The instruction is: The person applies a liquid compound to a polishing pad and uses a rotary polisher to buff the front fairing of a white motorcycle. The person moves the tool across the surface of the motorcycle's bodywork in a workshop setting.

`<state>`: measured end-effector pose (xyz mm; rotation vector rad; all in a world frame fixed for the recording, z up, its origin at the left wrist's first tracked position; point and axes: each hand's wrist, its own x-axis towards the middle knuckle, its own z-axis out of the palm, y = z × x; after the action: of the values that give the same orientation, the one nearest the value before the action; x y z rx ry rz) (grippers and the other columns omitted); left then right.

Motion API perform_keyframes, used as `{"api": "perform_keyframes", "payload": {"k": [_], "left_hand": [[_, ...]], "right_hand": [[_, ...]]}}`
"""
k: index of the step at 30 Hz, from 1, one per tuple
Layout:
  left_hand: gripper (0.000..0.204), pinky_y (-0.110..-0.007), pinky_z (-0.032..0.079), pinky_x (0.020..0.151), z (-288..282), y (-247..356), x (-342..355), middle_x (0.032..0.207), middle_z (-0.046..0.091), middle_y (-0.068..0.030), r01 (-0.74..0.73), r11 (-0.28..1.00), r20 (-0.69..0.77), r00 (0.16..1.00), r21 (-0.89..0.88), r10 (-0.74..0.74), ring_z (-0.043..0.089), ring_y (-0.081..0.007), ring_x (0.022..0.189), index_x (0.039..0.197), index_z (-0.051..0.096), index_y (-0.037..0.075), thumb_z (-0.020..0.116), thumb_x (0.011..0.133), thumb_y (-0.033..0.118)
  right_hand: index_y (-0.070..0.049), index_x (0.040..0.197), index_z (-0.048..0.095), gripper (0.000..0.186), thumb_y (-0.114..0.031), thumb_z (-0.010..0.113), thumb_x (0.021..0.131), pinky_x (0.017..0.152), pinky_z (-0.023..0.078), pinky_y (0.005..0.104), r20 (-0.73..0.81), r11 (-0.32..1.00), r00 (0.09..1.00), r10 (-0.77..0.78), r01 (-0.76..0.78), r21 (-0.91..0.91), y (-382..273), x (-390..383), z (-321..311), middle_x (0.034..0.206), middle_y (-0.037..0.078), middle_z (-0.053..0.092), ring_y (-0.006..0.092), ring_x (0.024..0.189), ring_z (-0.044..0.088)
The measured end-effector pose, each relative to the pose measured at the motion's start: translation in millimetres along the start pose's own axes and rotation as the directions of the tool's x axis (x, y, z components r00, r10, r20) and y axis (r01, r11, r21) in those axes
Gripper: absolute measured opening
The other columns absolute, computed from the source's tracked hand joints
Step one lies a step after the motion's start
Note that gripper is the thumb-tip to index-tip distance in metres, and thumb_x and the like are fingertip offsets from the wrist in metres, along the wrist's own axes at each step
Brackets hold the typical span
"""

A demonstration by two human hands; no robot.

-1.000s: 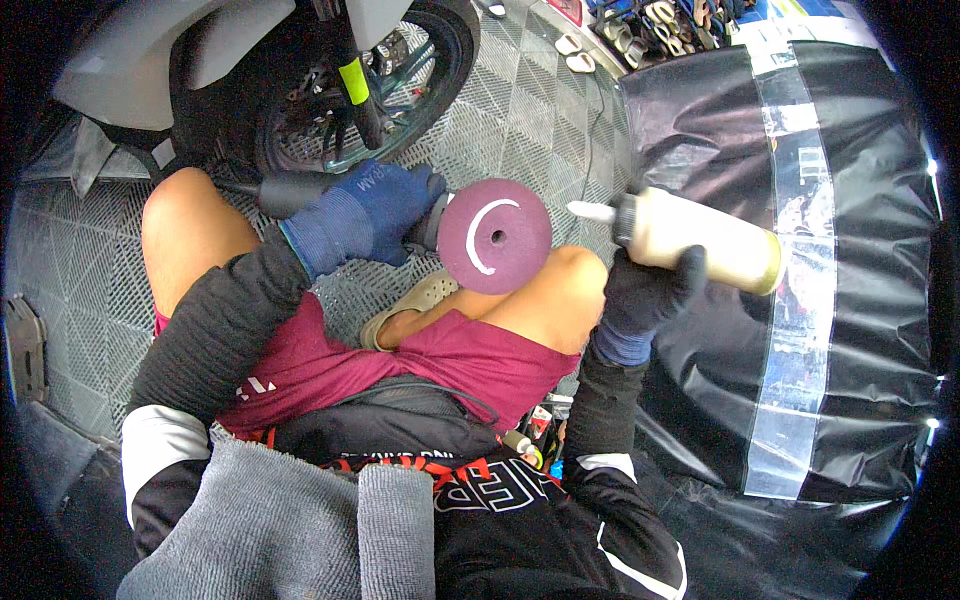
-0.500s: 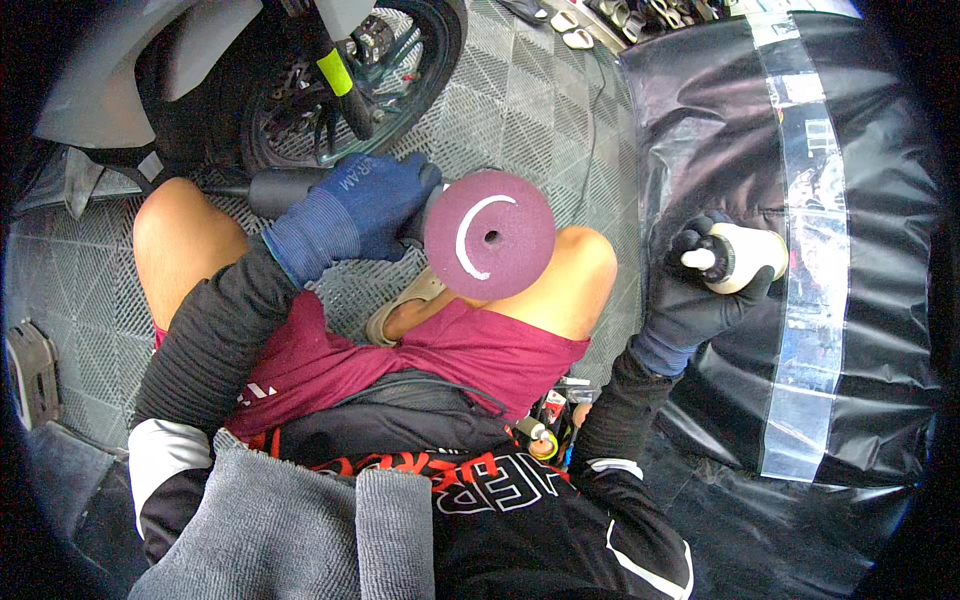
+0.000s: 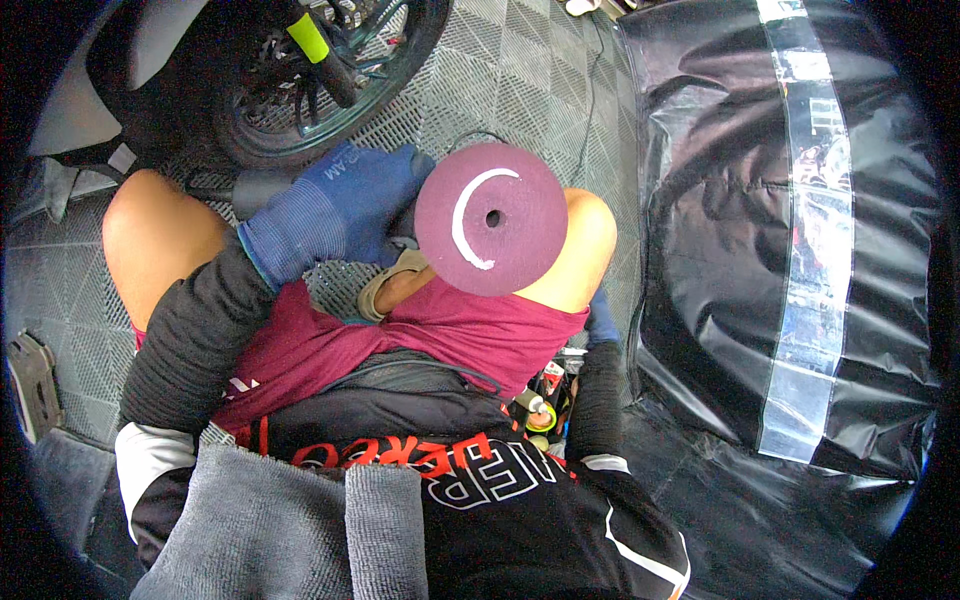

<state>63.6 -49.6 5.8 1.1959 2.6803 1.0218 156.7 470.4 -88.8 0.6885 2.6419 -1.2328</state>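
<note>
My left hand (image 3: 355,205), in a blue work glove, is closed round a dark hand-held polisher, of which a dark barrel (image 3: 265,190) shows beyond the wrist. The polisher's round purple foam pad (image 3: 535,230) faces up, a curved line of white cream on it left of its centre hole. My right hand has dropped beside my right thigh; only the blue glove cuff (image 3: 600,318) shows. Its fingers are hidden behind my leg, as is whatever they may hold. Below that thigh, a cluster of bottles and small gear (image 3: 540,410) lies beside the right forearm.
At the upper left stands a motorcycle's wheel (image 3: 335,110) with dark fairing beside it. A large black sheet-covered bulk (image 3: 710,250) with a clear strip fills the right. Grey grid tiles (image 3: 500,70) cover the floor, crossed by a thin cable. A grey towel (image 3: 270,520) hangs near my chest.
My right hand has moved down and left from the black cover to beside my thigh; the white bottle it held is out of sight. The polisher stays in my left hand, the pad slightly nearer.
</note>
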Motion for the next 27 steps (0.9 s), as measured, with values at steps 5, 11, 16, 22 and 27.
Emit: {"api": "perform_keyframes", "payload": {"k": [5, 11, 16, 22, 27], "left_hand": [[0.063, -0.048, 0.056, 0.079, -1, 13, 3, 0.104, 0.061, -0.0176, -0.014, 1.0, 0.084, 0.996, 0.002, 0.013, 0.065, -0.038, 0.096, 0.117, 0.056, 0.006, 0.084, 0.067, 0.031], [0.064, -0.048, 0.056, 0.078, 1, 27, 11, 0.105, 0.061, -0.0176, 0.005, 1.0, 0.115, 0.993, 0.015, -0.007, 0.066, -0.0377, 0.095, 0.118, 0.055, 0.005, 0.083, 0.067, 0.032], [0.065, -0.049, 0.057, 0.076, 3, 28, 14, 0.106, 0.06, -0.0184, 0.004, 1.0, 0.151, 0.988, 0.023, -0.008, 0.067, -0.038, 0.092, 0.119, 0.054, 0.003, 0.082, 0.069, 0.034], [0.066, -0.048, 0.057, 0.074, -1, 28, 16, 0.105, 0.06, -0.0184, 0.021, 0.998, 0.194, 0.981, 0.063, -0.033, 0.067, -0.0381, 0.093, 0.12, 0.053, 0.004, 0.083, 0.068, 0.032], [0.065, -0.049, 0.056, 0.08, 1, 31, 30, 0.107, 0.062, -0.0183, 0.03, 0.998, 0.204, 0.978, 0.048, -0.039, 0.066, -0.039, 0.095, 0.121, 0.055, 0.005, 0.083, 0.068, 0.029]], "right_hand": [[-0.004, 0.12, 0.061, 0.039, -0.036, 0.057, 0.099, 0.076, 0.053, 0.0383, 0.126, 0.857, 0.987, 0.102, -0.023, -0.515, 45, -20, 46, 0.098, 0.008, 0.066, 0.0196, 0.086, 0.063], [-0.004, 0.117, 0.064, 0.039, -0.036, 0.06, 0.096, 0.078, 0.054, 0.0395, 0.165, 0.74, 0.971, 0.175, -0.019, -0.672, 70, -21, 57, 0.101, 0.01, 0.067, 0.0225, 0.089, 0.065], [-0.004, 0.115, 0.066, 0.039, -0.036, 0.062, 0.093, 0.081, 0.054, 0.0406, 0.176, 0.68, 0.962, 0.208, -0.013, -0.734, 84, -18, 42, 0.103, 0.012, 0.069, 0.0249, 0.091, 0.067], [-0.004, 0.112, 0.069, 0.039, -0.036, 0.065, 0.09, 0.083, 0.055, 0.0418, 0.2, 0.6, 0.949, 0.243, 0.015, -0.8, 97, -16, 30, 0.106, 0.015, 0.07, 0.0278, 0.094, 0.069], [-0.004, 0.11, 0.072, 0.039, -0.036, 0.067, 0.088, 0.085, 0.056, 0.0428, 0.215, 0.536, 0.94, 0.266, 0.041, -0.843, 120, -14, 14, 0.108, 0.017, 0.072, 0.0302, 0.096, 0.07]]}}
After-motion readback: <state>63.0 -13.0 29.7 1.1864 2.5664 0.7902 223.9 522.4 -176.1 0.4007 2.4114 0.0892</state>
